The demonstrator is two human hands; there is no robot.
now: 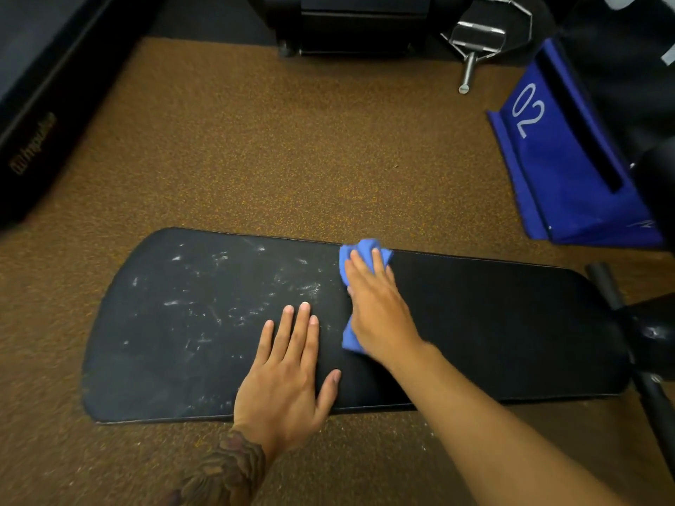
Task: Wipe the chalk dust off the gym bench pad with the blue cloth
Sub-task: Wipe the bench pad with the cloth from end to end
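Blue cloth (366, 249) lies bunched on the gym bench pad (493, 323), at the pad's far edge and about midway along its length, with a second fold of it showing below the wrist side of the right hand (380, 308). That hand lies on top of the cloth and presses it to the pad. Its fingers (359, 266) are close together and nearly straight, draped over the cloth rather than curled round it; the thumb is hidden.

The left hand (288, 374) rests flat on the pad just beside the cloth, nearer the front edge. Its fingers (300, 330) are straight and only narrowly parted, the thumb is held out to the side, and it holds nothing. The left forearm carries a tattoo (226, 465).

White chalk dust (219, 286) smears and streaks the pad to the left of the cloth; to the right of the cloth the pad looks plain black.

The pad stands over a brown speckled floor (292, 158). A blue wedge marked "02" (559, 166) lies on the floor to the far right, and a metal cable handle (475, 34) lies beyond it at the top.
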